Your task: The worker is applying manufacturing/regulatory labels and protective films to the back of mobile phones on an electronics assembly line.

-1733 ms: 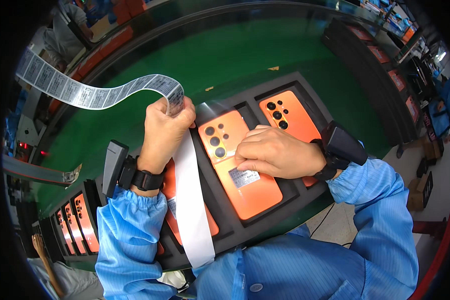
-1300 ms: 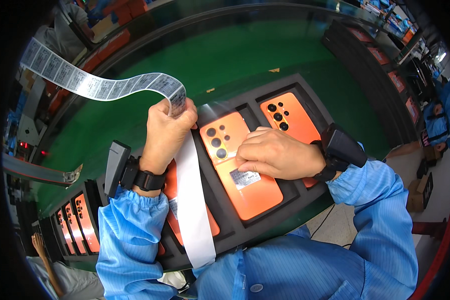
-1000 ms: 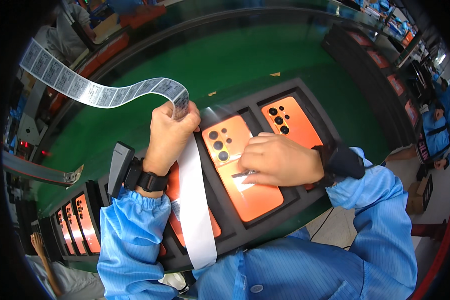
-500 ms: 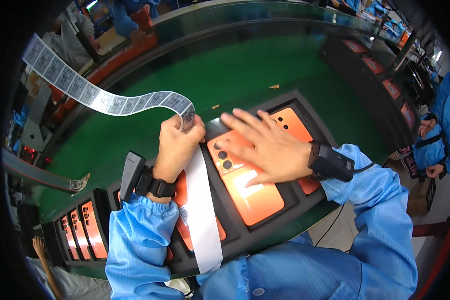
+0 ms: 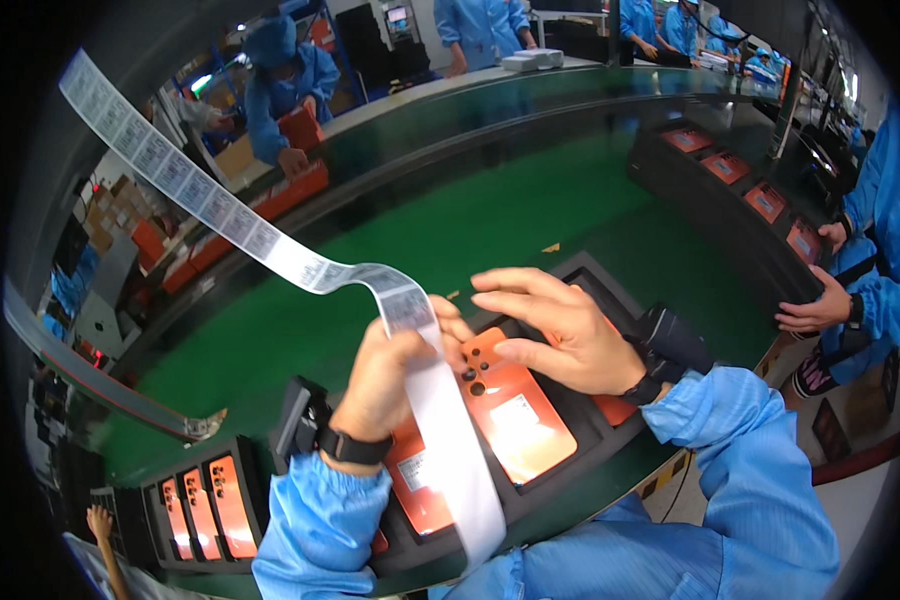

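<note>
My left hand (image 5: 385,375) grips a long strip of printed labels (image 5: 235,220), thumb across it. Below the hand, the strip's blank white backing (image 5: 455,450) hangs down toward my body. Open and with fingers apart, my right hand (image 5: 570,340) hovers by the camera end of an orange phone (image 5: 525,405) lying in a black tray (image 5: 602,432). A bright whitish patch shows on that phone's back. Partly covered by the backing, another orange phone (image 5: 425,510) bears a small white label. A third phone (image 5: 615,408) is mostly hidden behind my right wrist.
The trays rest on a green conveyor belt (image 5: 450,235). Another tray of orange phones (image 5: 232,505) stands at the left. At the right, a person's hands (image 5: 815,305) hold a long black tray (image 5: 715,215) with phones. A metal rail (image 5: 100,365) curves along the left.
My view has tilted up, showing more of the far side. My right hand has lifted off the middle phone's back. My left hand's grip on the label strip has shifted toward that phone.
</note>
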The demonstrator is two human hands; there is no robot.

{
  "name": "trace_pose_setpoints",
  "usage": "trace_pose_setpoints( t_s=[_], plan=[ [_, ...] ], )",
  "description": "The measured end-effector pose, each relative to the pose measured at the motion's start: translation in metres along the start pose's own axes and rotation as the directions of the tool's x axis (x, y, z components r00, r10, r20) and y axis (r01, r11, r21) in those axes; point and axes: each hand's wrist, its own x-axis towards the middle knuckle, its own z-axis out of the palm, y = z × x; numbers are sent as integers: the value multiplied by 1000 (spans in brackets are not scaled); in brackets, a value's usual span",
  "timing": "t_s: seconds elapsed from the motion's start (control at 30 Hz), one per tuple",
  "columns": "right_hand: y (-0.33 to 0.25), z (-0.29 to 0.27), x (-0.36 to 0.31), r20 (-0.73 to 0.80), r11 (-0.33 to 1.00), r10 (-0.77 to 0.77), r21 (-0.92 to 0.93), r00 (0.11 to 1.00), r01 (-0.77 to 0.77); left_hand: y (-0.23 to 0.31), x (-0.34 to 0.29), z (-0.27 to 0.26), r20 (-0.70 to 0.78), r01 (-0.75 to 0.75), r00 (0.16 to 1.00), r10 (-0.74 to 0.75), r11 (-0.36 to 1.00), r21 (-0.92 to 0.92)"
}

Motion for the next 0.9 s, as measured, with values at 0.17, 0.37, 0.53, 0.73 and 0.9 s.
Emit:
trace_pose_setpoints(
  t_s=[0.17, 0.37, 0.53, 0.73, 0.9],
  plan=[
    [-7, 12, 10, 10, 999, -44, 23, 999, 44, 4, -23, 30, 20, 115, 993, -116, 992, 46],
    [-13, 11, 7, 36, 903, 168, 395, 985, -168, 3, -30, 43, 93, 100, 990, -110, 990, 100],
    [-25, 5, 7, 263, 603, 423, 633, 867, -486, 3, -35, 40, 130, 176, 968, -214, 951, 255],
    [-13, 9, 13, -29, 985, -173, 25, 985, 173, -15, -35, 53, -90, 55, 993, -75, 976, -209],
    [-15, 10, 7, -62, 868, -398, -350, 915, 354, -15, -31, 59, -164, 66, 976, -142, 913, -403]
  ],
)
